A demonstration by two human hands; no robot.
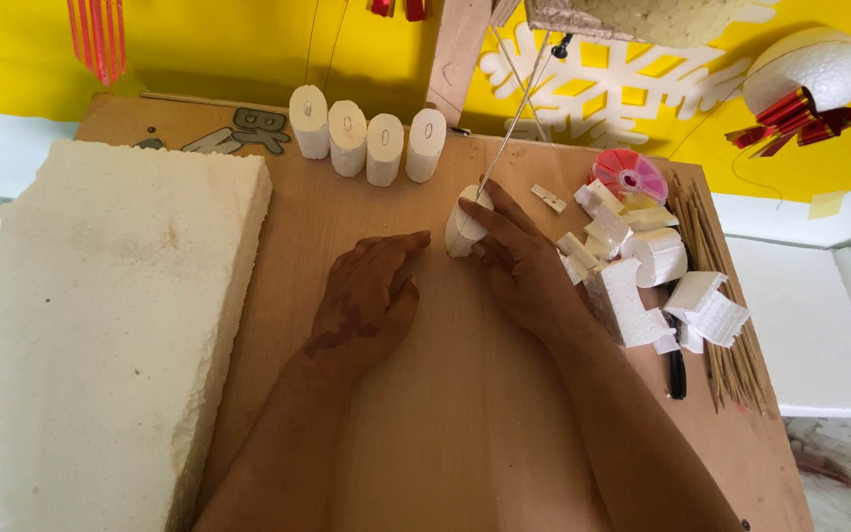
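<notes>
- The person's right hand (514, 258) grips a small rounded foam piece (464, 231), fingers wrapped over its top and far side, holding it on the wooden table (465, 414).
- A thin taut wire (516, 116) comes down at a slant from above and meets the foam piece right at the fingertips of that grip.
- The left hand (366, 300) lies flat on the table just to the left of the grip, fingers loosely spread and holding nothing; its fingertips reach toward the foam piece, and I cannot tell whether they touch it.
- Beyond the grip, farther from the person, four cut foam pieces (366, 140) with oval slots stand upright in a row.
- To the right of the grip lies a heap of white foam scraps (642, 286), close beside the right wrist.
- Past that heap, a bundle of thin wooden sticks (711, 296) lies along the table's edge, with a round pink container (630, 173) at its far end and a black pen (678, 369) near its close end.
- Well to the left of both hands, a thick slab of foam (91, 325) covers that side of the table.
</notes>
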